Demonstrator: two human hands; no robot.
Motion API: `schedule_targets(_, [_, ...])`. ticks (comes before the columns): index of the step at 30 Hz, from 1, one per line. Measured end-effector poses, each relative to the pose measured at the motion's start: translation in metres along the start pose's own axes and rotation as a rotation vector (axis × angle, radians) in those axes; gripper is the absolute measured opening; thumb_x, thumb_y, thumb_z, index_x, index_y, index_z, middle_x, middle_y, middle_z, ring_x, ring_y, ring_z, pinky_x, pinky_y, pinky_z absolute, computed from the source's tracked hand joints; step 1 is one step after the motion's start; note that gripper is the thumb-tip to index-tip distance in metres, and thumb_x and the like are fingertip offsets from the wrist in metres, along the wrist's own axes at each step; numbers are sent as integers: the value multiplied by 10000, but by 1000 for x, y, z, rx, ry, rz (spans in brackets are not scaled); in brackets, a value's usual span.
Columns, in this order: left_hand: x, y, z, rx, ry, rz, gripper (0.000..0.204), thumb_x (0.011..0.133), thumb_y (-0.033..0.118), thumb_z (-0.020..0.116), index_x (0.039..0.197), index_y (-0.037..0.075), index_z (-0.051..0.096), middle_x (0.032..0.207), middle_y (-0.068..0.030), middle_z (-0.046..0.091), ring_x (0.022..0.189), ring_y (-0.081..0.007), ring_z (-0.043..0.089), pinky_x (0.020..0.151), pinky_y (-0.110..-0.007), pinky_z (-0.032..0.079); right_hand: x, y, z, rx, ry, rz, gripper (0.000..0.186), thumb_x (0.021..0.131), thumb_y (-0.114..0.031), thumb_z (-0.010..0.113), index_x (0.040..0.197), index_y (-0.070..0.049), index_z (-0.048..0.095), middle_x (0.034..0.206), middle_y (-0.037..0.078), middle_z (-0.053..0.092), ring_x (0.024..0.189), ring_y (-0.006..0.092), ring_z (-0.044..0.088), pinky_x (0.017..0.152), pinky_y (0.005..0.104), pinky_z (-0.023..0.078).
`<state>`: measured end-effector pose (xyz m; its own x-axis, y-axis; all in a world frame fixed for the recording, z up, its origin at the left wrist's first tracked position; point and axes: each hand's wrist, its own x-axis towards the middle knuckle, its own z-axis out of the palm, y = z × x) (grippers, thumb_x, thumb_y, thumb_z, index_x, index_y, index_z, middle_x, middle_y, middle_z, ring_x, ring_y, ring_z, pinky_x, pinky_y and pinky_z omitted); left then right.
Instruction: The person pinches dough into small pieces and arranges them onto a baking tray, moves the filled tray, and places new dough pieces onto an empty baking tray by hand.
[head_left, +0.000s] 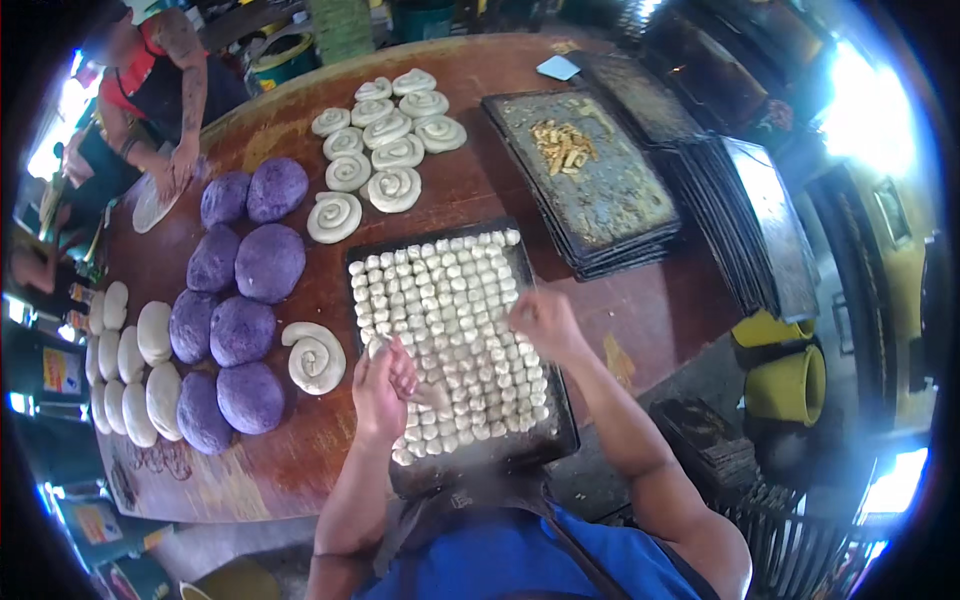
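Note:
A dark tray holds several rows of small pale dough balls. My left hand is closed around a pale piece of dough over the tray's left part. My right hand has its fingers bent together at the right side of the rows; what they hold, if anything, is hidden. A coiled white dough roll lies on the table just left of the tray.
The wooden table bears purple dough mounds, white oblong loaves and dough coils. Stacked dark trays sit back right; yellow buckets stand below. A co-worker at back left presses flattened dough.

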<state>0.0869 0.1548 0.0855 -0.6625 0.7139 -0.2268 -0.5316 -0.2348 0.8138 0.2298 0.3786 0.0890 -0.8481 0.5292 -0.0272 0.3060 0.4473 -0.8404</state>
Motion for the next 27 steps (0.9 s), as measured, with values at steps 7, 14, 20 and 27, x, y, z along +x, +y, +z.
schedule_targets(7, [-31, -45, 10, -11, 114, -223, 232, 975, 235, 517, 1022, 12, 557, 689, 26, 481, 553, -50, 418, 475, -214, 340, 118, 97, 14, -239, 254, -101, 269, 792, -124, 677, 1020, 1, 612, 933, 236, 612, 858, 422, 601, 771, 467, 495])
schedule_targets(14, [-33, -59, 13, 366, -7, 19, 545, 938, 225, 551, 1403, 68, 312, 1051, -110, 582, 769, -230, 580, 715, -319, 473, -12, -38, 8, -137, 0, -121, 576, 811, -278, 724, 1264, -19, 481, 1115, 211, 601, 849, 274, 643, 760, 406, 510])
schedule_targets(20, [-43, -55, -11, 710, -523, 229, 424, 968, 324, 504, 1282, 42, 463, 1057, -151, 624, 807, -246, 641, 710, -328, 523, -90, -99, 36, -23, -45, -217, 254, 814, -133, 683, 1046, -39, 638, 948, 150, 634, 809, 300, 646, 702, 389, 525])
schedule_targets(27, [-39, -37, 33, 104, -385, -444, 214, 972, 146, 455, 1073, 3, 577, 843, -61, 600, 665, -121, 563, 561, -250, 457, -100, -81, 56, -219, 291, -224, 269, 822, -163, 678, 1058, -48, 618, 914, 137, 640, 752, 317, 658, 647, 396, 532])
